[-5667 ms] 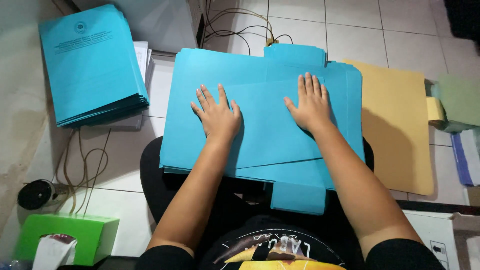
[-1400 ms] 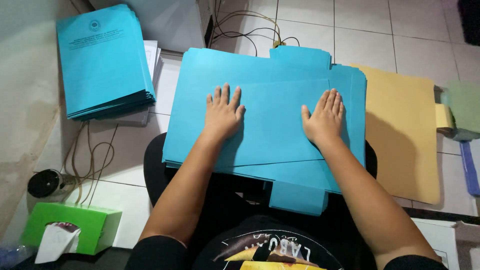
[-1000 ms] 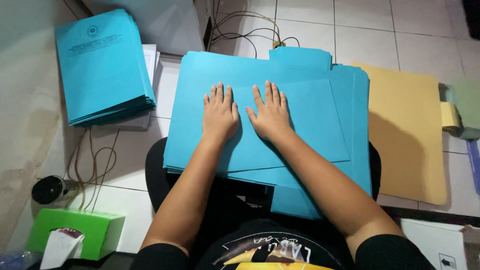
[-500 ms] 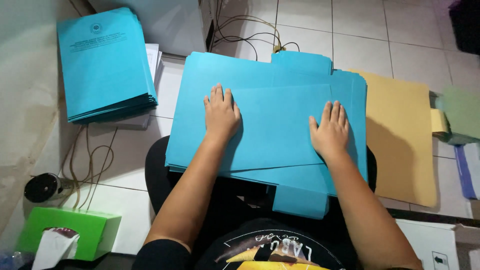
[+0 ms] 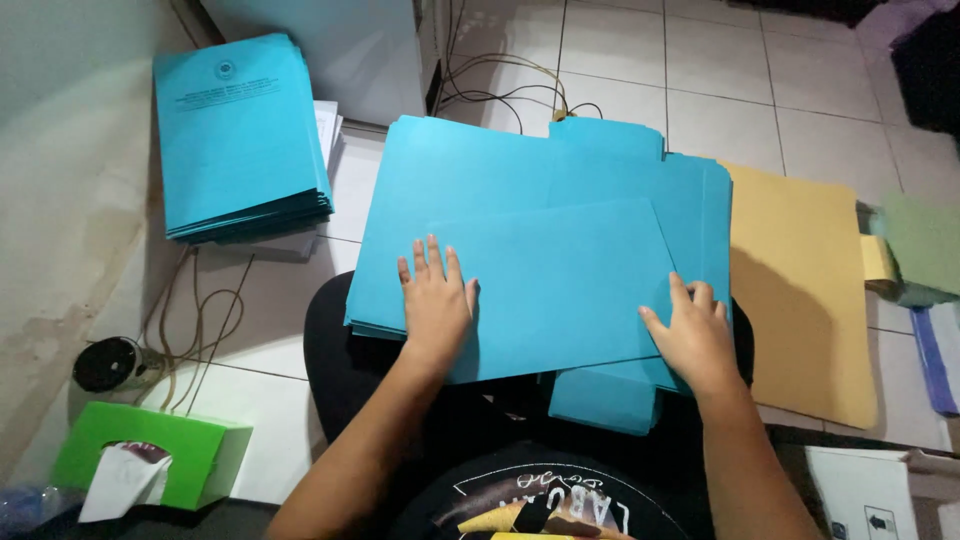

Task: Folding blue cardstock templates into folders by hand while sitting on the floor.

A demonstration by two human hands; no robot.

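Note:
A stack of blue paper folders (image 5: pixel 520 185) lies across my lap, with a folded flap (image 5: pixel 560 285) on top. My left hand (image 5: pixel 437 300) presses flat on the flap's left edge, fingers spread. My right hand (image 5: pixel 693 335) rests on the flap's lower right corner, at the stack's right edge, fingers slightly curled over the paper. Neither hand grips anything that I can see.
A pile of finished blue folders (image 5: pixel 240 135) sits on the tiled floor at the upper left. Yellow folders (image 5: pixel 800 290) lie to the right, with green and blue ones (image 5: pixel 925 265) beyond. A green tissue box (image 5: pixel 160 460) and cables (image 5: pixel 200 310) are at the lower left.
My right hand swept from the middle of the flap out to its lower right corner. My left hand stayed pressed on the left side.

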